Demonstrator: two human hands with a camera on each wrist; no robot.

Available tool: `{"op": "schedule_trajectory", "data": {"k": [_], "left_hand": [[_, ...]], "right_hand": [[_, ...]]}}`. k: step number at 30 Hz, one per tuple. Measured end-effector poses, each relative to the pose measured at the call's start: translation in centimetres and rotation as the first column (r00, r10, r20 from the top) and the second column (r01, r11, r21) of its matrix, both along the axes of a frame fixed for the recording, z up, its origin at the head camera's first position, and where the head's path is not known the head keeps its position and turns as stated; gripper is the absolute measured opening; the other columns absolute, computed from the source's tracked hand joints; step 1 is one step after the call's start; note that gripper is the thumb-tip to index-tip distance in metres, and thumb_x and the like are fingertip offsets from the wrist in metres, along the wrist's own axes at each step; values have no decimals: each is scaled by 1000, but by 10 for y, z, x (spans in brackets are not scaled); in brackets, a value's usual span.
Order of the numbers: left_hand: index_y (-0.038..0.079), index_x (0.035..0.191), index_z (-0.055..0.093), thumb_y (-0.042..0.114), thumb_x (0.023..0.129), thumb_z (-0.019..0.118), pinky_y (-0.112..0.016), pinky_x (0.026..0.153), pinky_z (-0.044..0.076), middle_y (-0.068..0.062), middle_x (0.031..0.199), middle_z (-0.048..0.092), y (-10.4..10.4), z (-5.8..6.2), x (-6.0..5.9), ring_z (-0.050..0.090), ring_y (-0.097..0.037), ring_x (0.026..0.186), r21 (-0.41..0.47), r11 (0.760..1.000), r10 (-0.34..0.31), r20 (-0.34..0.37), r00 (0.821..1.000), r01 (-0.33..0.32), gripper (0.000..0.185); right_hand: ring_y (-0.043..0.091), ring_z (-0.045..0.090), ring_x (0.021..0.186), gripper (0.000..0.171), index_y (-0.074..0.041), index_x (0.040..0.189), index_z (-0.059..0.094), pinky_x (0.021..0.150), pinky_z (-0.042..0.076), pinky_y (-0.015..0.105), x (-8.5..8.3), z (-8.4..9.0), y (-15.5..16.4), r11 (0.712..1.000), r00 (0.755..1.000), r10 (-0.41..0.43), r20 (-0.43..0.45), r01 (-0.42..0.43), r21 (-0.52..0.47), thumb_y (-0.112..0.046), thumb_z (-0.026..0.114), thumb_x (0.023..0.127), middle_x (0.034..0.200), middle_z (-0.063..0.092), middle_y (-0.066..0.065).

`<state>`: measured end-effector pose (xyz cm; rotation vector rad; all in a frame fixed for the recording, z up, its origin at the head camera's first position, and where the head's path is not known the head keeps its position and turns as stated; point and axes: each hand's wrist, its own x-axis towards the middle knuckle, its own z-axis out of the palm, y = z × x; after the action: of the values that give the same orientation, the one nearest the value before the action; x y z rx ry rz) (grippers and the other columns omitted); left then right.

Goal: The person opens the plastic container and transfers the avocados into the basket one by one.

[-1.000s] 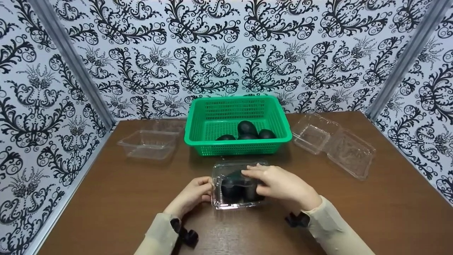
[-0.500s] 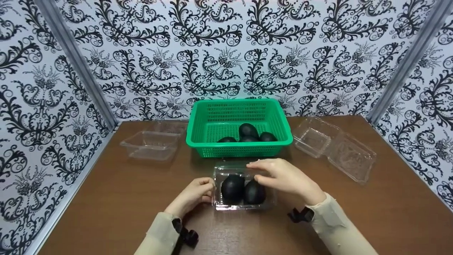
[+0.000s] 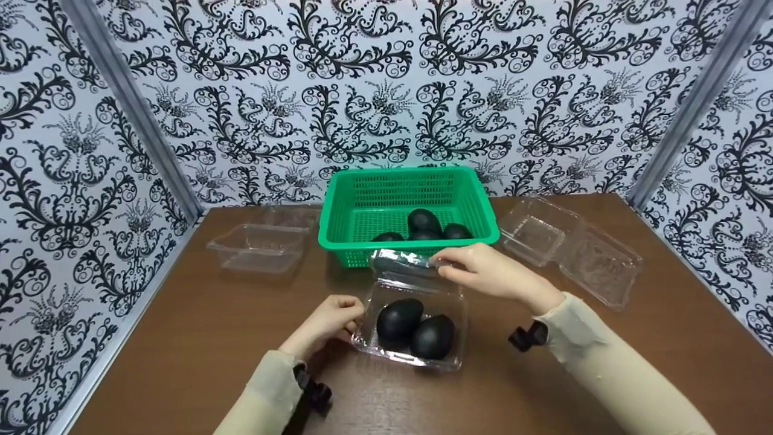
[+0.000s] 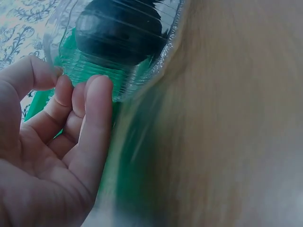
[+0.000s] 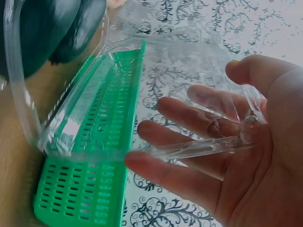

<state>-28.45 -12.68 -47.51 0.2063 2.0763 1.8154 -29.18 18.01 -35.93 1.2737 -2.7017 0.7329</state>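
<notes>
A clear clamshell container [image 3: 362,338] sits on the brown table in front of me, with two dark avocados [image 3: 400,318] inside. Its lid [image 3: 401,264] stands raised toward the green basket [image 3: 386,243]. My right hand [image 3: 450,269] holds the lid's far right edge between thumb and fingers; in the right wrist view the clear lid [image 5: 189,146] lies across my fingers [image 5: 189,118]. My left hand [image 3: 353,314] pinches the container's left rim, and the left wrist view shows its fingertips [image 4: 97,87] on the ribbed wall below an avocado [image 4: 118,33].
The green basket holds several more dark avocados [image 3: 423,220]. An empty open clamshell [image 3: 574,251] lies at the right, another empty clear container [image 3: 256,248] at the left. Patterned walls close in the table [image 3: 181,338] on three sides.
My right hand has lifted the lid up and away from me, so the container now stands open. The container has turned slightly. The left hand has stayed on the left rim.
</notes>
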Motion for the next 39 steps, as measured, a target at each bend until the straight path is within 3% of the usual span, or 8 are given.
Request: {"op": "schedule_trajectory", "data": {"k": [4,10,16,21,28,32,39], "left_hand": [[2,72,53,7,83,56,-22,43,46,-3,64,51,-2,1,-2,48,-10,54,-72,997,3,-69,998,-8,12],[-7,79,61,8,83,58,-26,45,51,-5,60,57,-5,5,-7,55,-12,52,-239,971,-26,-225,974,-30,17],[-4,81,64,11,86,60,-27,42,51,-5,57,58,-6,10,-10,54,-12,49,-330,942,-37,-271,962,-57,17],[-1,83,66,16,87,63,-26,42,50,-8,58,59,-8,13,-10,56,-13,49,-366,926,-21,-301,953,-95,18],[6,81,67,27,90,68,-27,41,49,-10,59,60,-11,14,-7,54,-14,45,-414,895,-1,-376,927,-167,23],[9,79,63,32,91,68,-33,42,52,-8,58,58,-13,14,-3,54,-17,44,-391,902,29,-374,927,-185,26],[7,95,61,33,92,67,-39,42,54,-10,70,58,-19,12,6,57,-19,46,-273,945,101,-277,956,-179,27]], "right_hand": [[19,63,100,27,-3,118,64,90,52,41,-5,-4,5,1000,1000,-12,10,12,-27,-17,52,99,111,68,8],[17,64,84,22,-2,110,64,79,54,39,-10,-11,14,997,997,-46,57,50,-55,-8,50,96,93,70,6],[20,66,66,20,-1,103,64,61,54,29,-9,-13,24,991,987,-102,127,113,-78,0,47,92,81,69,3],[14,60,56,19,-3,100,64,49,51,28,-2,-13,30,976,960,-195,200,209,-52,-4,46,94,77,68,2],[11,52,45,13,-4,94,63,39,46,27,5,-21,45,950,917,-308,254,310,30,-12,52,94,67,62,-2],[13,53,45,13,-3,91,63,38,46,27,10,-24,53,946,908,-322,269,320,53,-12,53,92,62,59,-1],[12,51,43,12,-7,86,64,39,45,27,20,-27,60,935,892,-354,281,340,99,-14,54,88,59,55,-2]]}}
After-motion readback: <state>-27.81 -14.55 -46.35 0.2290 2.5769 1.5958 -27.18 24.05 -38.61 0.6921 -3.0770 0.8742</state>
